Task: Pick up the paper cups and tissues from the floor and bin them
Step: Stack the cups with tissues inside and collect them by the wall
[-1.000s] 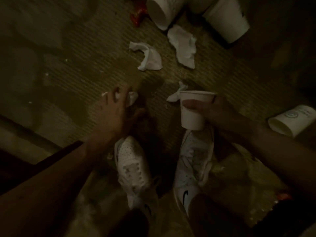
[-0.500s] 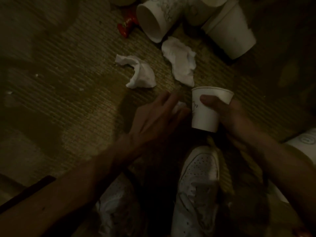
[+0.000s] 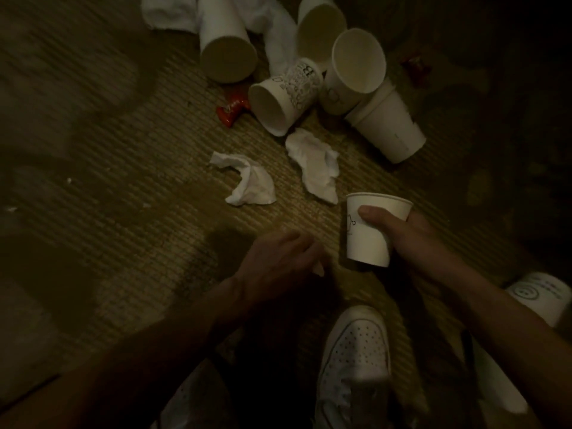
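Observation:
My right hand (image 3: pixel 402 236) grips an upright white paper cup (image 3: pixel 370 239) just above the woven floor mat. Left of the cup, my left hand (image 3: pixel 278 258) is curled around a small white tissue (image 3: pixel 318 269), of which only a corner shows under the fingers. Two crumpled white tissues lie on the mat beyond my hands, one on the left (image 3: pixel 247 184) and one on the right (image 3: pixel 315 164). Farther back several paper cups lie tipped in a heap, among them a printed cup (image 3: pixel 281 97) and a plain one (image 3: pixel 390 128).
A red wrapper (image 3: pixel 232 109) lies beside the printed cup. Another tipped cup (image 3: pixel 538 297) rests on the floor behind my right forearm. My white shoe (image 3: pixel 356 354) stands below the hands. White cloth or paper (image 3: pixel 173 10) lies at the top edge. The surroundings are dark.
My left hand left the tissue spot at the left, reached the small tissue next to the cup and closed on it. The view shifted, bringing the heap of cups into sight.

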The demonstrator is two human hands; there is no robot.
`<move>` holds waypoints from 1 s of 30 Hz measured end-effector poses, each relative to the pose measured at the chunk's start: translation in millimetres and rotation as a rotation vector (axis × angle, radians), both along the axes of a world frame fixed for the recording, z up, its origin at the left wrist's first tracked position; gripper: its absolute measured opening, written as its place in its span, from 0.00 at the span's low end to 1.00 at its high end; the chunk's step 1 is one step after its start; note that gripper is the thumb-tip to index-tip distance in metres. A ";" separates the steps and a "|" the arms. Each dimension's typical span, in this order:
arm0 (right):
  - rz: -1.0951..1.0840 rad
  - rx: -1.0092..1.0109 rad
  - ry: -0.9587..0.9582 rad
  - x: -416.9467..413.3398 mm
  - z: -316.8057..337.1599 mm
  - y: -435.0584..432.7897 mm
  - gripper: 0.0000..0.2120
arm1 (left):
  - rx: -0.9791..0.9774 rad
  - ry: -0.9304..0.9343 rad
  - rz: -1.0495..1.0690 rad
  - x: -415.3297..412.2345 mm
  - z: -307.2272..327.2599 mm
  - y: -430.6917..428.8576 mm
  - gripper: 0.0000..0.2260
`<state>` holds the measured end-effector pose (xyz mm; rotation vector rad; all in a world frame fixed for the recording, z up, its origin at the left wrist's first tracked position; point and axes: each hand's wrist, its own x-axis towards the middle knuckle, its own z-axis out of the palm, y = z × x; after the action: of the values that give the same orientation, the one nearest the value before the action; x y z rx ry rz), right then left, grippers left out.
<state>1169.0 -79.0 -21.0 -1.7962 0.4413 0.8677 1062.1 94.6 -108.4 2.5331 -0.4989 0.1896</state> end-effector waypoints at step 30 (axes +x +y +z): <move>0.142 0.029 -0.153 24.1 -6.8 42.2 0.15 | -0.100 0.243 0.610 35.2 44.0 64.5 0.11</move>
<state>1193.1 -36.7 -27.8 -1.8687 0.2040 0.8225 1097.3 159.1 -64.4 2.4900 0.3778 0.1193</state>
